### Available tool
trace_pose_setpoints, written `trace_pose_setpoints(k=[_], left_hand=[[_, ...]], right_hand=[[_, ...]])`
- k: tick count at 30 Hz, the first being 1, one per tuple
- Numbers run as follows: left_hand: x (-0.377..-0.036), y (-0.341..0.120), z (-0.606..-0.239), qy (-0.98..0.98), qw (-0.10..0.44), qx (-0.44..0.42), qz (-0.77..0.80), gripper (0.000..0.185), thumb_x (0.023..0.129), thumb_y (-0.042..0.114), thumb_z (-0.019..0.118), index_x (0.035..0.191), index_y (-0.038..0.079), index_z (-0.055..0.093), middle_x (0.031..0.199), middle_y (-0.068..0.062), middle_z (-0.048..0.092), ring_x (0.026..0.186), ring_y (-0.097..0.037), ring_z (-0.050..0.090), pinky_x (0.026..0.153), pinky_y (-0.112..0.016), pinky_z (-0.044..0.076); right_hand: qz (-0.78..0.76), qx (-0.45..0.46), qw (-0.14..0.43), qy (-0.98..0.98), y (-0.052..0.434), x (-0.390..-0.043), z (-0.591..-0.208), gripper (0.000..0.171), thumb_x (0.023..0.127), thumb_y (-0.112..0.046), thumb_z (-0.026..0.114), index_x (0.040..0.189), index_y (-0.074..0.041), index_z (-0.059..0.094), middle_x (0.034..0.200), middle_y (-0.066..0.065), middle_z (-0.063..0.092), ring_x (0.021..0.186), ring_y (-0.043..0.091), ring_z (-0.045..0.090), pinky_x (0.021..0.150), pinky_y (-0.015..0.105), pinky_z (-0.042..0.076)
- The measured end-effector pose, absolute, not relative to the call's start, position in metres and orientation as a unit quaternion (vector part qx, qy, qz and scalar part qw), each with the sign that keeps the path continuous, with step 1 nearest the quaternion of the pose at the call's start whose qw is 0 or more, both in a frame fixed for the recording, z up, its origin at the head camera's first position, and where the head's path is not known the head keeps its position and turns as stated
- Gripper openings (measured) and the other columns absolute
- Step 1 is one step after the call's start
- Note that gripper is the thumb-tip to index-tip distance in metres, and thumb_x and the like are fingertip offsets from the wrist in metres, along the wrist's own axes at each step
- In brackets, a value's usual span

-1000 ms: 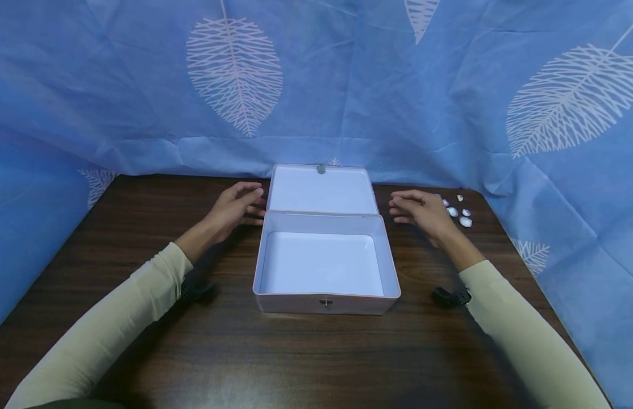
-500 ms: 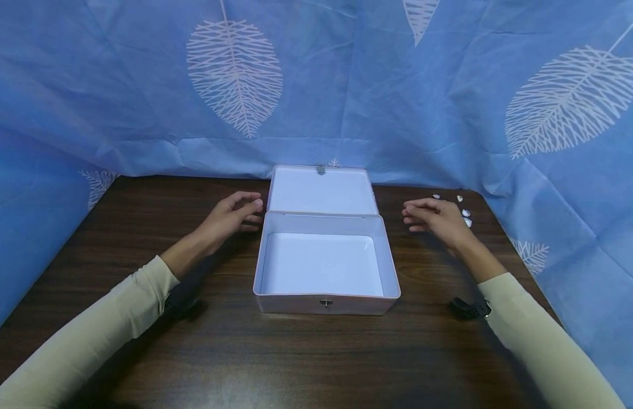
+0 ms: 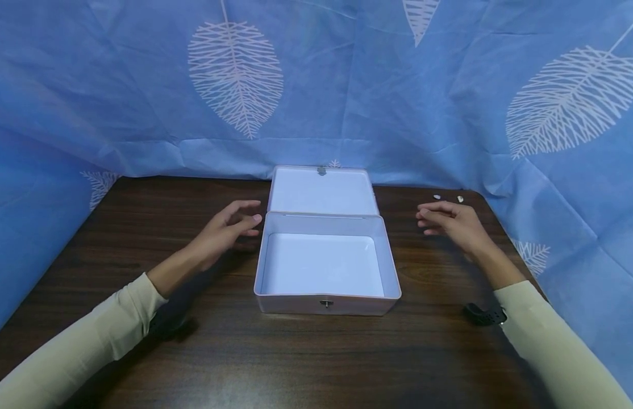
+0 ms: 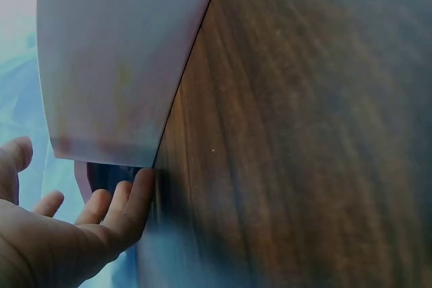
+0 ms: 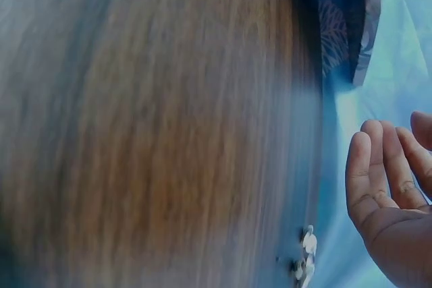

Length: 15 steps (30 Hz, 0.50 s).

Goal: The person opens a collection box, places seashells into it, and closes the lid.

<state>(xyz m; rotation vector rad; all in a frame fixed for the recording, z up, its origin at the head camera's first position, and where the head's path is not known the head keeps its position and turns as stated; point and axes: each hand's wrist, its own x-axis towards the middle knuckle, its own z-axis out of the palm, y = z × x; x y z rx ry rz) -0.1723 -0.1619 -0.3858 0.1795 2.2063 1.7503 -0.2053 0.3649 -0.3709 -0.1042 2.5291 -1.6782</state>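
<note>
Pale box open (lid leaning back), white inner floor showing; hands either side, loosely extended.

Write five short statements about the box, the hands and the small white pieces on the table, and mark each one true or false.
1. The lid of the box is open. True.
2. The right hand grips the box's rim. False: it is apart from the box, off to its right.
3. The small white pieces in the head view lie inside the box. False: they lie on the table, near its far right corner.
4. The box's front clasp faces the person. True.
5. The left hand is inside the box. False: it is beside the box, on the left.
</note>
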Motion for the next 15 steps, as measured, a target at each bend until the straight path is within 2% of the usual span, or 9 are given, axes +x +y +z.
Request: trace_pose_setpoints(k=[3,7,11,15], left_hand=[[-0.166,-0.166,-0.387,0.766,0.163,0.069,0.618,0.068,0.118,0.040,0.061,0.176,0.015,0.035,0.163,-0.028,0.052,0.150,-0.050,0.058,0.116,-0.062,0.059],[-0.161,-0.171,-0.391,0.764,0.169,0.070,0.619,0.066,0.118,0.037,0.062,0.176,0.017,0.036,0.160,-0.026,0.053,0.147,-0.048,0.061,0.110,-0.057,0.064],[-0.160,-0.173,-0.395,0.759,0.167,0.081,0.624,0.068,0.116,0.033,0.066,0.175,0.018,0.038,0.159,-0.025,0.051,0.145,-0.047,0.061,0.110,-0.056,0.064],[-0.160,-0.173,-0.398,0.753,0.164,0.100,0.629,0.069,0.113,0.029,0.071,0.174,0.019,0.040,0.166,-0.023,0.045,0.155,-0.045,0.051,0.111,-0.057,0.063]], right_hand=[[-0.561,-0.036,0.050,0.826,0.372,-0.204,-0.370,0.031,0.114,-0.027,0.070,0.139,-0.008,0.073,0.113,-0.021,0.083,0.100,0.002,0.081,0.087,0.027,0.069],[-0.581,-0.037,0.047,0.811,0.384,-0.204,-0.371,0.020,0.114,-0.025,0.071,0.131,-0.016,0.076,0.111,-0.019,0.084,0.099,0.003,0.082,0.085,0.026,0.069],[-0.621,-0.034,0.053,0.781,0.399,-0.206,-0.374,0.017,0.113,-0.019,0.071,0.128,-0.018,0.079,0.110,-0.016,0.085,0.099,0.006,0.083,0.085,0.025,0.069],[-0.654,-0.016,0.060,0.754,0.413,-0.209,-0.378,0.017,0.113,-0.016,0.071,0.125,-0.019,0.081,0.110,-0.010,0.087,0.098,0.007,0.084,0.085,0.026,0.069]])
